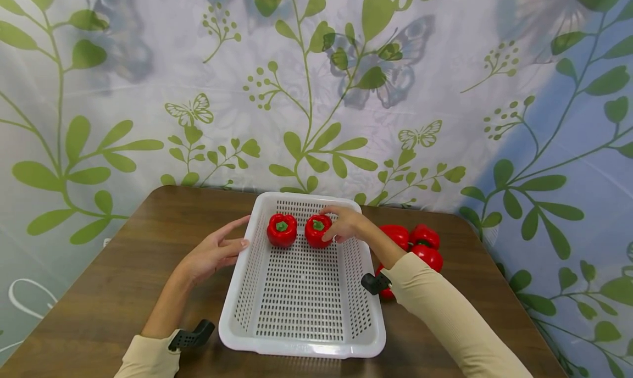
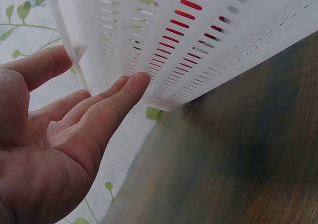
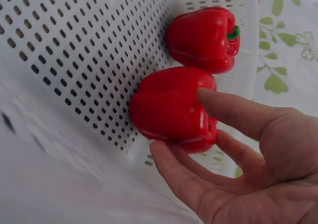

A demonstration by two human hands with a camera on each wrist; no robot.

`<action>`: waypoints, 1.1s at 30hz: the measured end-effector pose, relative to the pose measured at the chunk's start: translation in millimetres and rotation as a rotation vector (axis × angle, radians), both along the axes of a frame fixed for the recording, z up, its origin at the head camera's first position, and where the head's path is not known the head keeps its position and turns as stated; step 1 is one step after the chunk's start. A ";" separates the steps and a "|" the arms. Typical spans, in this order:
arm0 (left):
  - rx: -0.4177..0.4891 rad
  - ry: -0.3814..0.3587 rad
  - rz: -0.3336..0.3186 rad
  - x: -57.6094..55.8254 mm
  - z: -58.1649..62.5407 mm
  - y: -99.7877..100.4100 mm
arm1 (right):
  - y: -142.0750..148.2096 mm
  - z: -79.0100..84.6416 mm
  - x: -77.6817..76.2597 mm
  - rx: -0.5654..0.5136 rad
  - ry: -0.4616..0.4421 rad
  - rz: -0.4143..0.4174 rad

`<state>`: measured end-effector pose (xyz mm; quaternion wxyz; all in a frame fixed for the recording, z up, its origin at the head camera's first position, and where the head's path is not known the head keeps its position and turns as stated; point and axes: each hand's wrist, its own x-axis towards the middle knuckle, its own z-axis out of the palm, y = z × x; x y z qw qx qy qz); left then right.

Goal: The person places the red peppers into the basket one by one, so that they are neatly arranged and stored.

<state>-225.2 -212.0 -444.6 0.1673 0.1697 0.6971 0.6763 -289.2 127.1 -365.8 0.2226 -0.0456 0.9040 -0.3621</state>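
One of two peppers near the basket's far edge is pinched by the right hand; the left edge is touched by the straight-fingered left hand.

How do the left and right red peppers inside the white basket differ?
The right hand has its thumb and fingers around the right pepper; no hand touches the left pepper. In the head view, fingers partly cover the right pepper, while the left pepper shows whole. The left pepper sits by the basket's left wall, the right pepper nearer the middle. Both are red with green stems.
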 end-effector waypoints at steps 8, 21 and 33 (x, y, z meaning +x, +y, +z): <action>0.014 0.003 -0.012 1.1 -1.8 -0.5 | 3.1 -1.9 -1.1 -0.002 -0.012 0.018; 0.022 0.002 -0.016 0.8 -2.1 2.2 | 24.1 32.9 6.0 -0.018 0.009 0.050; 0.008 0.005 0.006 2.9 0.6 2.8 | 68.5 55.8 23.4 0.006 0.094 0.056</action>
